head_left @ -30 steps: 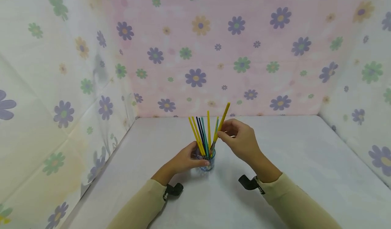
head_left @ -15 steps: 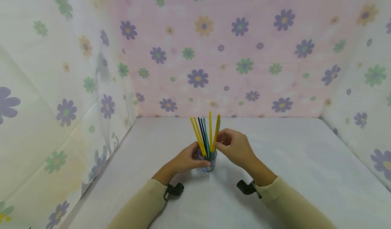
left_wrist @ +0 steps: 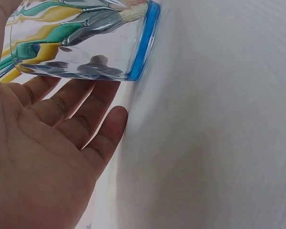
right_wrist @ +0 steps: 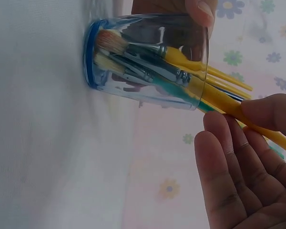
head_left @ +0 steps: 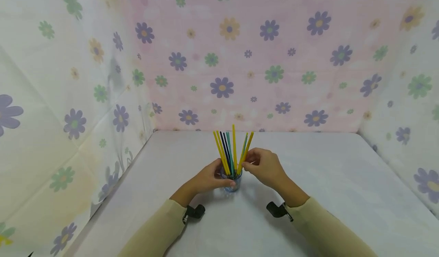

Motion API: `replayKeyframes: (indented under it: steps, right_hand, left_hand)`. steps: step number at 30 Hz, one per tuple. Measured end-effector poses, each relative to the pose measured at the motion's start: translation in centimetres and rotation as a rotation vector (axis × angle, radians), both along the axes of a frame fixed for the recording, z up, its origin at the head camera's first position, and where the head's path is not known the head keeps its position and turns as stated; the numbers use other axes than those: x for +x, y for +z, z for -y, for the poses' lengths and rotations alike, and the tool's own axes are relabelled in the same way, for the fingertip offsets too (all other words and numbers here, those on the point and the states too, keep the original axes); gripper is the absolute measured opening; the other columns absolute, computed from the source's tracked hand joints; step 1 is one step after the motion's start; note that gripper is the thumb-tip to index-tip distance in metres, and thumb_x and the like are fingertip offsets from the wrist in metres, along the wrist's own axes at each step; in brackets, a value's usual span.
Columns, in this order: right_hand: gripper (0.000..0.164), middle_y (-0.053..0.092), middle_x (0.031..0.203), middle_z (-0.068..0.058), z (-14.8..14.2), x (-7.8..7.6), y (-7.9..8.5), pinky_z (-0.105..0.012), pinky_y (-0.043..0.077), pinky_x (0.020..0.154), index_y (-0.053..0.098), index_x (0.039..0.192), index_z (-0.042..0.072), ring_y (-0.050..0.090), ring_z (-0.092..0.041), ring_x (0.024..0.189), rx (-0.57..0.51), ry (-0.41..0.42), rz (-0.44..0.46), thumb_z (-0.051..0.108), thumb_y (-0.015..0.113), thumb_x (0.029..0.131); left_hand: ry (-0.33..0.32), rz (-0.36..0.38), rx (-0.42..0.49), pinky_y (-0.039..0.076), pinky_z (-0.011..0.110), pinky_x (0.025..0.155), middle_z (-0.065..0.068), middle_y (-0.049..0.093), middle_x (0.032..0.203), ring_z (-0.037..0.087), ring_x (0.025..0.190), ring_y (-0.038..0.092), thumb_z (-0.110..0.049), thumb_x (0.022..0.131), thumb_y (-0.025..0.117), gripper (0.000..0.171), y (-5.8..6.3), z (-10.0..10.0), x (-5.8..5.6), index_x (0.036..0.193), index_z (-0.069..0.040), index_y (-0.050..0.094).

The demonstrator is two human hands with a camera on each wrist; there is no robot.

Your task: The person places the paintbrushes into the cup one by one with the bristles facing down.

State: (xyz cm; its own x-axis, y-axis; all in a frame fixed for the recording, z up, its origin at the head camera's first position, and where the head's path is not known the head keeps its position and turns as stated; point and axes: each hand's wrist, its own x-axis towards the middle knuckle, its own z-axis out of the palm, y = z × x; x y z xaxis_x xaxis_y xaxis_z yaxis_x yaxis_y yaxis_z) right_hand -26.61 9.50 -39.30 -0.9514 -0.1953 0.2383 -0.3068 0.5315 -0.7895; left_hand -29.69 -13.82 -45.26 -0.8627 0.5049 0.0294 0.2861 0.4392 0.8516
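A clear drinking glass (head_left: 234, 187) with a blue base stands upright on the table, bristle ends of several paintbrushes inside it. My left hand (head_left: 207, 179) grips the glass from the left, thumb across its near side. In the left wrist view, fingers (left_wrist: 86, 112) lie along the glass wall. With thumb and fingertips, my right hand (head_left: 266, 166) pinches a thick yellow paintbrush (right_wrist: 219, 99) just above the rim. Its bristles are down in the glass and its handle leans right. Thinner yellow, dark blue and teal handles (head_left: 229, 150) fan out beside it.
The white-covered table (head_left: 336, 181) spreads around the glass. Flowered cloth walls rise behind it (head_left: 253, 66) and at the left (head_left: 85, 108) and right. A black wrist camera (head_left: 196, 212) sits below the left cuff, another (head_left: 275, 210) below the right.
My right hand has brought the thick yellow paintbrush down from above the rim into the glass, then tilted its handle slightly right. The left hand stays on the glass.
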Motion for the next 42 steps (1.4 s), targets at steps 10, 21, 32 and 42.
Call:
replayKeyframes:
  steps: [10, 21, 32, 42]
  right_hand:
    - [0.018, 0.070, 0.086, 0.006, -0.7, 0.0, 0.2, -0.029, 0.056, 0.063, 0.066, 0.099, 0.017, 0.069, -0.014, 0.072, -0.020, 0.011, 0.056, 0.027, 0.072, 0.085]
    - [0.019, 0.070, 0.088, 0.000, -1.2, -0.5, 0.9, -0.029, 0.055, 0.063, 0.066, 0.104, 0.013, 0.069, -0.016, 0.072, -0.001, 0.013, 0.099, 0.024, 0.065, 0.088]
    - [0.017, 0.069, 0.089, 0.001, -1.7, -1.0, 1.0, -0.030, 0.055, 0.064, 0.065, 0.103, 0.015, 0.069, -0.019, 0.075, 0.013, 0.029, 0.121, 0.025, 0.064, 0.089]
    - [0.015, 0.069, 0.093, -0.004, -1.9, -1.0, 1.3, -0.030, 0.056, 0.066, 0.065, 0.101, 0.018, 0.070, -0.019, 0.077, 0.015, 0.021, 0.158, 0.029, 0.064, 0.090]
  left_hand:
    - [-0.009, -0.009, -0.001, 0.048, 0.034, 0.094, -0.016, 0.058, 0.122, 0.010, 0.107, 0.058, -0.050, 0.072, 0.079, 0.072, 0.0, 0.0, 0.1, 0.132, -0.039, 0.041]
    - [-0.011, -0.014, -0.001, 0.047, 0.036, 0.096, -0.016, 0.056, 0.124, 0.010, 0.109, 0.057, -0.045, 0.074, 0.079, 0.070, 0.0, 0.1, -0.3, 0.133, -0.039, 0.041]
    - [-0.054, -0.025, -0.010, 0.045, 0.035, 0.099, -0.016, 0.055, 0.126, 0.007, 0.114, 0.055, -0.046, 0.074, 0.079, 0.071, 0.3, 0.3, -0.5, 0.133, -0.039, 0.039]
    - [-0.044, -0.006, -0.073, 0.043, 0.037, 0.102, -0.018, 0.055, 0.126, 0.005, 0.115, 0.054, -0.046, 0.070, 0.082, 0.076, 0.1, 0.5, -0.4, 0.134, -0.036, 0.041]
